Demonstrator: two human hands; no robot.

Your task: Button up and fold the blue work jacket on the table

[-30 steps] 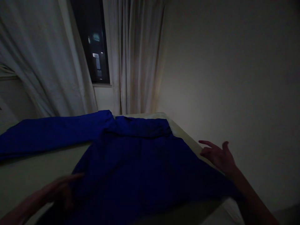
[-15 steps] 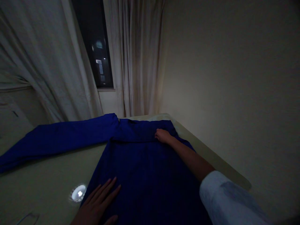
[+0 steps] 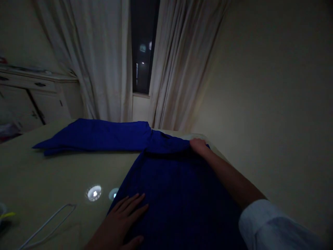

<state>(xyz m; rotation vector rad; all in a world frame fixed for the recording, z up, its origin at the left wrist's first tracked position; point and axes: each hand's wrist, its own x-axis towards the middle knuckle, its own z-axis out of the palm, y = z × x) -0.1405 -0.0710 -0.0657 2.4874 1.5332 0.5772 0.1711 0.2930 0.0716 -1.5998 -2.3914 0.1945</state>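
Note:
A dark blue long-sleeved garment (image 3: 166, 194) lies spread over the table, one sleeve (image 3: 104, 137) stretched out to the left. Across its far end the cloth forms a raised band with a shadowed fold beneath. My right hand (image 3: 199, 146) is closed on the cloth at the far right part of this band; its fingertips are hidden. My left hand (image 3: 125, 218) rests flat on the garment's near left side, fingers spread and holding nothing. The right sleeve of the garment is not visible.
A pale glossy table (image 3: 67, 180) carries the garment and reflects round lamps. A white wire hanger (image 3: 52, 220) lies at the near left, beside a partly seen object with a yellow strip (image 3: 7, 215). Curtains (image 3: 109, 62), a cabinet (image 3: 47, 93) and a wall (image 3: 273, 104) stand beyond.
The view has turned left, bringing the hanger and cabinet into sight. My right hand has moved slightly farther away on the band, whose far edge now bends. My left hand stays flat.

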